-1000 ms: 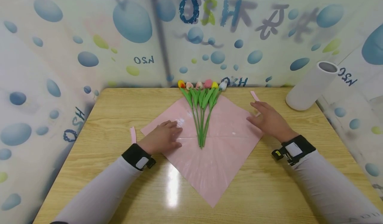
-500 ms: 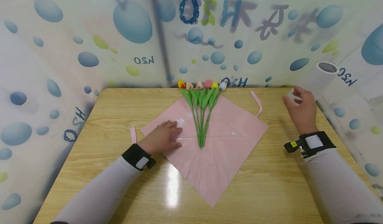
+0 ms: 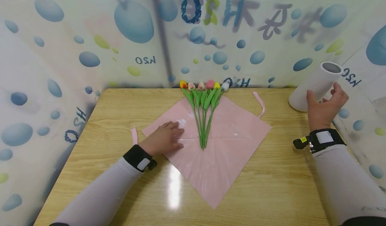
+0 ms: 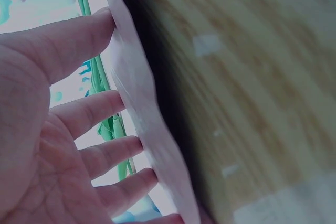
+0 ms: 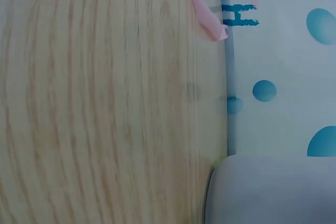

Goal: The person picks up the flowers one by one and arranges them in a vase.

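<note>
My left hand (image 3: 163, 138) rests with spread fingers on the left part of a pink wrapping sheet (image 3: 229, 152); in the left wrist view its fingertips touch the sheet's edge (image 4: 139, 87). Several artificial tulips (image 3: 203, 112) lie in a bunch on the sheet, blossoms toward the back wall, stems toward me. At the right, my right hand (image 3: 326, 108) is at a white vase (image 3: 306, 90), thumb in front of it and fingers by its right side. Whether the fingers press on it is unclear. The right wrist view shows part of the vase (image 5: 273, 190), not the hand.
One pink ribbon (image 3: 260, 103) lies beyond the sheet's right corner, its lower end by the edge. Another short pink strip (image 3: 134, 136) is near my left wrist. The wooden table (image 3: 265, 185) meets a patterned backdrop (image 3: 217, 35) at the back.
My right hand has moved from the ribbon at the sheet's right corner over to the vase, uncovering that corner. My left hand, the tulips and the sheet have stayed in place.
</note>
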The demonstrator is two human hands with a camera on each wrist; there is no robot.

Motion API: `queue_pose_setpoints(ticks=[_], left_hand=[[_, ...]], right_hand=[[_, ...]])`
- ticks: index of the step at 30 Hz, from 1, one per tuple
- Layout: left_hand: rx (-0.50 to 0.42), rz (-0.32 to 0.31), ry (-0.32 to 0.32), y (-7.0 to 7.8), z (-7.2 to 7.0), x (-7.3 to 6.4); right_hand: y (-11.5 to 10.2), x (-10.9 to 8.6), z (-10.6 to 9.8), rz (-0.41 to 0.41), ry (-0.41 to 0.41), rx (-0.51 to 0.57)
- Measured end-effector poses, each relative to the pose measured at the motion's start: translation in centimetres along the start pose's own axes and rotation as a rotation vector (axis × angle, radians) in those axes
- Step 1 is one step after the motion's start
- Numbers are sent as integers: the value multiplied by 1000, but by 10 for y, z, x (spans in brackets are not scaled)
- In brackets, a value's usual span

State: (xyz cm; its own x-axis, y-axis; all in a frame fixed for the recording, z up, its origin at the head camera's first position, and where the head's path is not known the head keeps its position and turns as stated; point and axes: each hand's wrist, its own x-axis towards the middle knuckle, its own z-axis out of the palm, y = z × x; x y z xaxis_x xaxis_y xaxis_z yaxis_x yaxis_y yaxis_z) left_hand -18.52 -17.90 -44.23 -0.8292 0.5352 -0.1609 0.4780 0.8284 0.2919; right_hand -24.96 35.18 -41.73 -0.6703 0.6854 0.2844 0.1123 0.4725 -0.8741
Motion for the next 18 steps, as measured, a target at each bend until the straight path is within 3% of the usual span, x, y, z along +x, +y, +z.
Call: queue_pose_setpoints(ticks=[6,18], left_hand=[[-3,0,-2,-1,0,-1],[-2,9,-8,-3,3,1]], right_hand=[[9,12,2,57,-112,25],[28,28,7,149,-201,57]])
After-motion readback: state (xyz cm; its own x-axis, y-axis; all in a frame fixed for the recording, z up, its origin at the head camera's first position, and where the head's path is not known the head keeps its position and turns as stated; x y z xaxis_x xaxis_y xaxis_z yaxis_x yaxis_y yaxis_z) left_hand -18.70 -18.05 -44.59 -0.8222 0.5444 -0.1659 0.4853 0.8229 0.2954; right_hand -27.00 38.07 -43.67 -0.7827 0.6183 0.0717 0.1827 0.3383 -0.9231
